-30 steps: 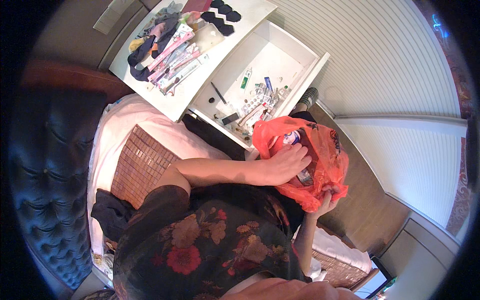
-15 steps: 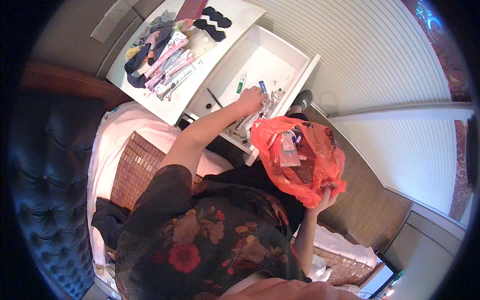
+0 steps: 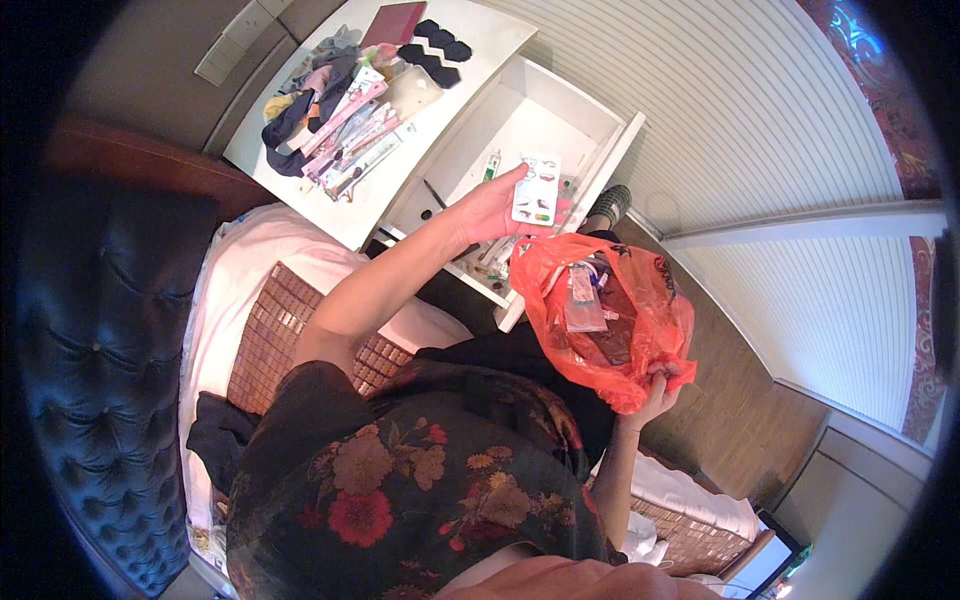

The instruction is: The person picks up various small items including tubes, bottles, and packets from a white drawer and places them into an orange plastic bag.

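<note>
My left hand (image 3: 486, 212) holds up a flat white card (image 3: 537, 188) with small printed pictures, above a pulled-out white drawer (image 3: 508, 118). Whether the card is a box or a blister pack I cannot tell. Inside the drawer lie a green-and-white tube (image 3: 493, 164), a dark thin stick (image 3: 436, 192) and several small items partly hidden by my hand. My right hand (image 3: 657, 390) grips the gathered edge of a red plastic bag (image 3: 652, 310). The bag hangs with its mouth spread beside the drawer's front; small clear and white packets (image 3: 583, 300) show inside.
On the white cabinet top (image 3: 330, 210) lie dark and coloured cloths (image 3: 285, 125), several long pink-and-white packets (image 3: 345, 130), black pads (image 3: 440, 40) and a maroon box (image 3: 395, 22). A bed with a woven mat (image 3: 275, 330) stands left, a ribbed white panel (image 3: 740, 110) right.
My left hand has come up out of the drawer with the white card in it. My right hand and the bag have hardly moved.
</note>
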`<control>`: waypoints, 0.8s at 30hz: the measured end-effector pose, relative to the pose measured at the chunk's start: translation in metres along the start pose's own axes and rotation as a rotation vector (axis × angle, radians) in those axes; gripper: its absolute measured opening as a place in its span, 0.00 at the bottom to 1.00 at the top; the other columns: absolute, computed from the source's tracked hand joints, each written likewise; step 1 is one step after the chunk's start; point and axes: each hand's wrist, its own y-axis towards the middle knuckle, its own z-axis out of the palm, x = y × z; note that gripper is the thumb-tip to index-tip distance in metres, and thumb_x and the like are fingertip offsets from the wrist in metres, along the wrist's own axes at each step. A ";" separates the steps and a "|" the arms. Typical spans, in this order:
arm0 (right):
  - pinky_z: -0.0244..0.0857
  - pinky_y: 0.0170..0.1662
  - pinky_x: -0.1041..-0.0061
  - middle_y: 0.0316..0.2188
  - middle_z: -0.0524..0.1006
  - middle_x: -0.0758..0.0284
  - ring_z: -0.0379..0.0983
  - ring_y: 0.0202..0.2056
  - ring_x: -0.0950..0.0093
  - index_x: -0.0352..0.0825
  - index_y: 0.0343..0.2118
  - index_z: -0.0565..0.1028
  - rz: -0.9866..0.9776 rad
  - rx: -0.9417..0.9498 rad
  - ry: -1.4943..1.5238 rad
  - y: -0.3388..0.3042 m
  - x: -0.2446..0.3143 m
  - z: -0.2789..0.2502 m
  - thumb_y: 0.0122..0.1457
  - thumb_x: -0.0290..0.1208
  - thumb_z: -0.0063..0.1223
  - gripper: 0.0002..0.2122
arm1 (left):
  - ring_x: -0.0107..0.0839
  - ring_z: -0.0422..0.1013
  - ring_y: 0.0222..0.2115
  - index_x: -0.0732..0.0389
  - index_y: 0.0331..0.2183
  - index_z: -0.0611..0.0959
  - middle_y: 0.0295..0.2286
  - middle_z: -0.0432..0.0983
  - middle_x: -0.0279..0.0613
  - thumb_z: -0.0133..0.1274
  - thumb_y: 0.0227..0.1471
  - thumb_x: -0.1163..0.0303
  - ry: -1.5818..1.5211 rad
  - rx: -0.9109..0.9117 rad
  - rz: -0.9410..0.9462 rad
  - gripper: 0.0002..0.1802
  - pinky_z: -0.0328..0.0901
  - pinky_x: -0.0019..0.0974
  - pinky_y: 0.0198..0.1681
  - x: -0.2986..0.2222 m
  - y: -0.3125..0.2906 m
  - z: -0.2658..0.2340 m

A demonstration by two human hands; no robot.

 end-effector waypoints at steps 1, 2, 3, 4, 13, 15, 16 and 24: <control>0.57 0.32 0.84 0.24 0.67 0.71 0.62 0.27 0.82 0.33 0.26 0.66 0.002 0.002 -0.013 0.000 0.000 -0.001 0.49 0.16 0.36 0.06 | 0.46 0.66 0.49 0.63 0.54 0.62 0.49 0.65 0.56 0.30 0.60 0.49 -0.018 0.050 0.003 0.31 0.64 0.48 0.49 -0.002 -0.005 0.007; 0.57 0.33 0.83 0.24 0.67 0.71 0.62 0.27 0.82 0.33 0.26 0.66 0.003 -0.003 0.000 -0.001 0.002 0.001 0.49 0.16 0.36 0.06 | 0.46 0.65 0.49 0.63 0.54 0.62 0.49 0.64 0.56 0.29 0.60 0.49 -0.036 0.100 0.005 0.31 0.64 0.49 0.50 -0.004 -0.009 0.016; 0.57 0.33 0.83 0.24 0.67 0.71 0.62 0.27 0.82 0.33 0.26 0.66 0.003 -0.010 0.013 -0.001 0.005 0.005 0.49 0.16 0.36 0.06 | 0.47 0.64 0.50 0.63 0.55 0.61 0.50 0.64 0.57 0.29 0.60 0.49 -0.014 0.099 0.003 0.32 0.63 0.50 0.50 -0.005 -0.013 0.025; 0.57 0.33 0.83 0.25 0.67 0.71 0.62 0.28 0.82 0.33 0.26 0.67 0.003 -0.017 0.025 -0.002 0.006 0.006 0.49 0.16 0.36 0.06 | 0.47 0.64 0.50 0.64 0.55 0.60 0.50 0.63 0.58 0.28 0.60 0.49 0.009 0.099 0.000 0.32 0.62 0.51 0.51 -0.006 -0.017 0.036; 0.56 0.33 0.84 0.24 0.67 0.72 0.61 0.27 0.83 0.34 0.27 0.67 0.033 -0.011 0.077 -0.001 -0.001 0.000 0.50 0.15 0.37 0.07 | 0.51 0.62 0.51 0.67 0.55 0.58 0.50 0.61 0.63 0.39 0.55 0.64 0.052 0.263 -0.012 0.29 0.59 0.55 0.53 -0.006 -0.034 0.089; 0.56 0.33 0.84 0.23 0.67 0.72 0.61 0.27 0.83 0.34 0.27 0.67 -0.005 -0.008 0.064 -0.001 -0.004 -0.003 0.50 0.15 0.37 0.07 | 0.51 0.62 0.51 0.68 0.55 0.58 0.50 0.61 0.64 0.42 0.52 0.68 0.093 0.273 0.000 0.30 0.60 0.54 0.53 -0.003 -0.035 0.094; 0.56 0.33 0.85 0.23 0.67 0.72 0.61 0.26 0.83 0.34 0.27 0.67 -0.023 -0.006 0.058 -0.001 -0.004 -0.004 0.50 0.15 0.37 0.07 | 0.51 0.63 0.50 0.68 0.55 0.58 0.49 0.62 0.63 0.42 0.52 0.69 0.083 0.278 -0.009 0.29 0.60 0.53 0.52 -0.002 -0.035 0.095; 0.56 0.29 0.87 0.24 0.67 0.72 0.61 0.25 0.84 0.34 0.28 0.67 0.026 -0.030 0.068 -0.003 0.000 -0.001 0.49 0.16 0.38 0.07 | 0.40 0.67 0.44 0.66 0.53 0.63 0.43 0.69 0.52 0.44 0.54 0.67 0.730 0.220 0.106 0.26 0.63 0.40 0.49 0.066 -0.016 0.082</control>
